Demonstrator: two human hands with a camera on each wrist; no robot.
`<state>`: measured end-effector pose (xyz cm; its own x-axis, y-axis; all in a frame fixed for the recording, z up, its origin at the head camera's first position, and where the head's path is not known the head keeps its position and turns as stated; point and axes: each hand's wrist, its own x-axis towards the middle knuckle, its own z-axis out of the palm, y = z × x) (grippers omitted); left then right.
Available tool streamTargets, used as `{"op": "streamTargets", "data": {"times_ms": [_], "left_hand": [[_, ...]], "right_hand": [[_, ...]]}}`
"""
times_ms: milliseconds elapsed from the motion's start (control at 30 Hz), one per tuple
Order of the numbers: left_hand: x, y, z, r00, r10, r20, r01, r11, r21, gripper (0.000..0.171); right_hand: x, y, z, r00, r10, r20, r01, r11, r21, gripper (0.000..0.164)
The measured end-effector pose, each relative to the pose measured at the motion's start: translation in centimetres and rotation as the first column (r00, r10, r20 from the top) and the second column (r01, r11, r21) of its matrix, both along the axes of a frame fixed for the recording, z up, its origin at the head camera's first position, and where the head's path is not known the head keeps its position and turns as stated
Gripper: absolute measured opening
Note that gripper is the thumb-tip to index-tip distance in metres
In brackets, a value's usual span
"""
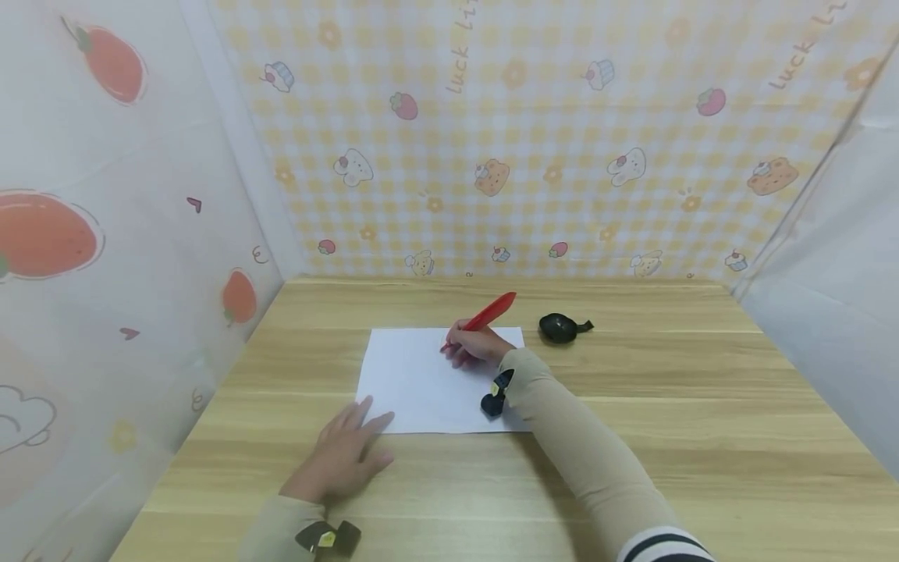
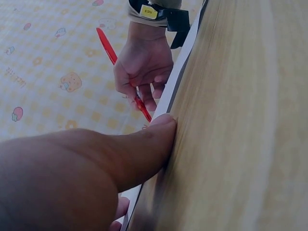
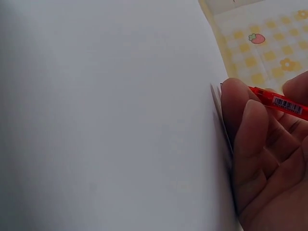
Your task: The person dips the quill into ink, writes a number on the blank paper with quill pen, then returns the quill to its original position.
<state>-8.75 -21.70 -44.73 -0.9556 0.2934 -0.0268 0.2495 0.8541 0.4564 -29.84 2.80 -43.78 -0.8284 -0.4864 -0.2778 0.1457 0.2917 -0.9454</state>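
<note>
A white sheet of paper (image 1: 414, 386) lies flat on the wooden table. My right hand (image 1: 479, 345) pinches a red pen (image 1: 494, 310) over the upper right part of the sheet, its tip pointing down and left at the paper. In the right wrist view the pen's barrel (image 3: 288, 105) carries a barcode label, and the curled fingers rest by the paper. With fingers spread, my left hand (image 1: 344, 455) rests at the sheet's lower left corner. Its thumb (image 2: 149, 144) lies along the near edge in the left wrist view. No marks show on the visible paper.
Right of the sheet's far corner sits a small black rounded object (image 1: 559, 329) with a short tail. A checkered patterned cloth (image 1: 520, 211) rises behind the table (image 1: 674, 375). Pale cloths hang at the left (image 1: 161, 257) and right (image 1: 829, 297).
</note>
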Motion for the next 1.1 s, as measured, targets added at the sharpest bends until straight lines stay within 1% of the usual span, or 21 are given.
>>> {"op": "streamTargets", "data": {"times_ms": [267,533,800,967,1100], "left_hand": [[-0.1,-0.1,0.3,1.0,-0.001,-0.026,0.0,1.0,-0.006,0.056],[-0.1,-0.2,0.0,1.0,0.004,-0.022,-0.004,1.0,-0.009,0.057],[0.0,-0.2,0.1,1.0,0.006,-0.014,-0.006,1.0,0.001,0.057],[0.1,-0.2,0.1,1.0,0.012,-0.013,-0.012,1.0,0.0,0.056],[0.1,-0.1,0.2,1.0,0.003,-0.017,-0.003,1.0,0.002,0.056]], "right_hand": [[0.3,-0.1,0.4,1.0,-0.001,0.0,0.001,1.0,0.023,0.016],[0.6,-0.2,0.3,1.0,0.009,0.0,-0.009,1.0,0.027,0.014],[1.0,-0.2,0.3,1.0,0.008,0.007,-0.008,0.999,0.04,0.015],[1.5,0.0,0.4,1.0,0.012,-0.001,-0.012,0.999,0.046,0.016],[2.0,0.2,0.4,1.0,0.005,0.002,-0.005,0.999,0.039,0.016]]}}
